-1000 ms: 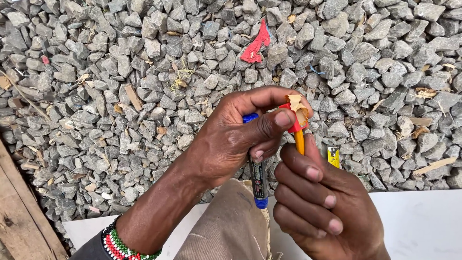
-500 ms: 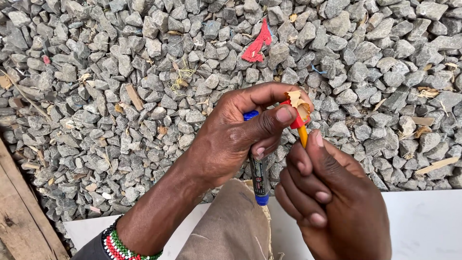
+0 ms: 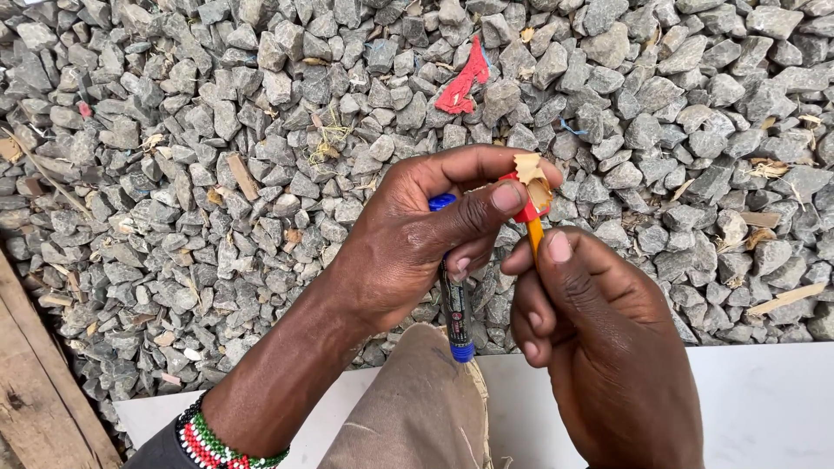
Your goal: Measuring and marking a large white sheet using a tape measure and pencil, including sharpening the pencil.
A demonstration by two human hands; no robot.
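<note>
Here, left hand (image 3: 417,243) pinching small red plastic sharpener (image 3: 524,201), clasping blue-capped marker (image 3: 454,304); right hand (image 3: 591,347) gripping orange pencil (image 3: 535,236), probably inserted.

I see no packages, signs or screens. The one label I can make out wraps the barrel of the blue-capped marker (image 3: 455,311), just below centre toward six o'clock: a dark band with pale markings, running lengthwise, too small to make out further.
</note>
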